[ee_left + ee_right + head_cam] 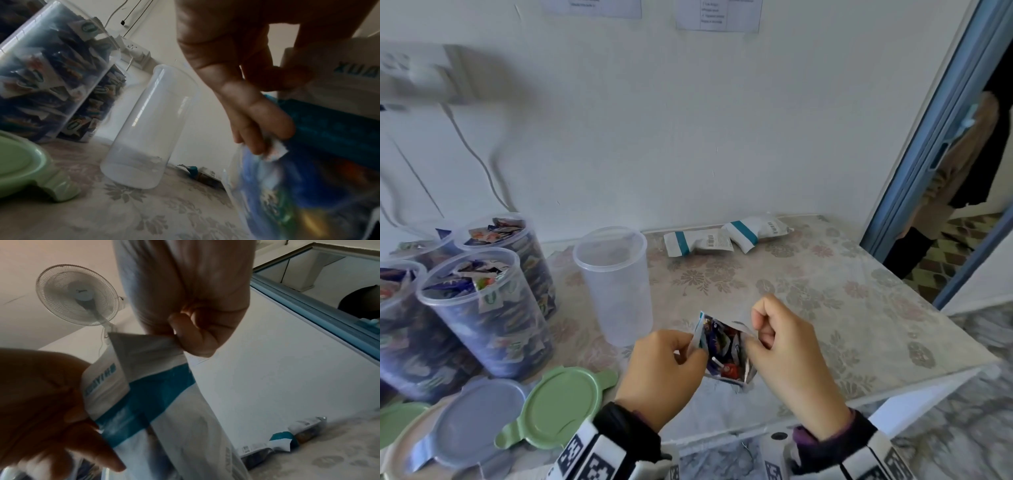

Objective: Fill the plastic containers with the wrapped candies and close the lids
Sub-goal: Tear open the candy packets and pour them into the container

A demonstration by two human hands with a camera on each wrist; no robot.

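Observation:
Both hands hold one white candy bag [722, 353] with a teal band, torn open at the top, with colourful wrapped candies showing inside. My left hand [671, 363] pinches its left edge; my right hand [777, 339] pinches the right edge. In the right wrist view the right hand [191, 331] pinches a corner of the bag [156, 386]. In the left wrist view the left hand [257, 129] pinches the bag [287, 186]. An empty clear container [616, 284] [148, 126] stands upright just left of the bag. Several candy-filled containers [482, 308] stand at the far left, lidless.
A green lid [561, 407] [22, 168] and a blue-grey lid [472, 421] lie at the front left. Two more sealed candy bags [726, 236] lie at the table's back. The floral tablecloth [859, 308] ends at an edge on the right; a doorway [962, 171] opens beyond.

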